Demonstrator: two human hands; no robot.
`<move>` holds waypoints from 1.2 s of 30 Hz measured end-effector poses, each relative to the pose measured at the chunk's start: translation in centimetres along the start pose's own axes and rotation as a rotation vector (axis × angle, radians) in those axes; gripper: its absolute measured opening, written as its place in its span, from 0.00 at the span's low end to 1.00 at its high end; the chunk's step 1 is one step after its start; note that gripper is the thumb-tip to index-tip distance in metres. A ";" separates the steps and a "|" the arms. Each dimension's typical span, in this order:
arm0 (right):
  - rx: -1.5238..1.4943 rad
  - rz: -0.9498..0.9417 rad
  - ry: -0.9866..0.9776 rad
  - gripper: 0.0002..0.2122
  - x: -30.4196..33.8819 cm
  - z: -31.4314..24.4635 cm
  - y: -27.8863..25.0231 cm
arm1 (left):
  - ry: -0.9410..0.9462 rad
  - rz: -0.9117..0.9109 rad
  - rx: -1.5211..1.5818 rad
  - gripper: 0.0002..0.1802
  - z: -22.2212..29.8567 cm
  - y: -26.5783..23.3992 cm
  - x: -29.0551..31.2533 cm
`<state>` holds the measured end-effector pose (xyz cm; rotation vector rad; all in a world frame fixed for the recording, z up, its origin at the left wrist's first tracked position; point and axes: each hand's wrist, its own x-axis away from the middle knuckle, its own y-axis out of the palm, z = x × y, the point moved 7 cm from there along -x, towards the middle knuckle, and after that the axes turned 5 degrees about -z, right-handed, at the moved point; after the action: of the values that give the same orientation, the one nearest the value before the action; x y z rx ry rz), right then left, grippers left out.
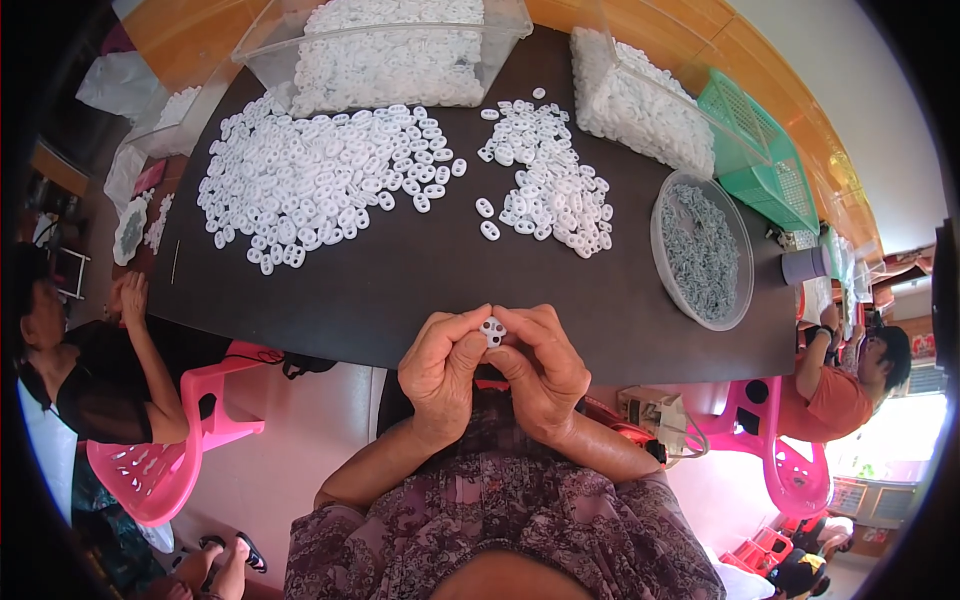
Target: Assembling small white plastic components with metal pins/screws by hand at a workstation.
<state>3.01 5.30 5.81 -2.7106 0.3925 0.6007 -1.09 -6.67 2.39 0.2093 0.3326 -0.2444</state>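
Observation:
In front of my chest, at the near edge of the dark table (pixel 400 285), both hands meet around a small white plastic piece (pixel 492 328) with dark round holes. My left hand (pixel 438 375) pinches it from the left with thumb and forefinger. From the right, my right hand (pixel 541 375) grips it the same way, so the fingertips hide part of it. Beyond them lie a wide pile of white oval two-holed pieces (pixel 300 185) on the left and a smaller pile of similar pieces (pixel 560 195) toward the right.
Clear bins of white pieces stand at the back, one left (pixel 268 62), one right (pixel 640 105). A round tub (pixel 716 324) of small grey parts sits right, near green baskets (pixel 790 185) and a purple cup (pixel 804 265). People sit left (pixel 95 350) and right (pixel 835 390).

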 end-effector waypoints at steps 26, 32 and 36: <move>-0.007 -0.002 -0.036 0.17 0.3 -0.2 0.5 | 0.043 0.037 -0.027 0.10 0.4 -0.6 0.5; -0.002 0.015 -0.066 0.17 0.3 0.0 0.4 | 0.032 0.038 -0.024 0.10 0.0 -0.5 0.5; -0.012 0.016 -0.062 0.16 0.5 0.3 0.5 | 0.012 0.032 -0.007 0.09 -0.3 -0.4 0.5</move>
<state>3.18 4.92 5.19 -2.6955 0.3968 0.6914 -0.83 -7.05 1.92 0.2095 0.3415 -0.2100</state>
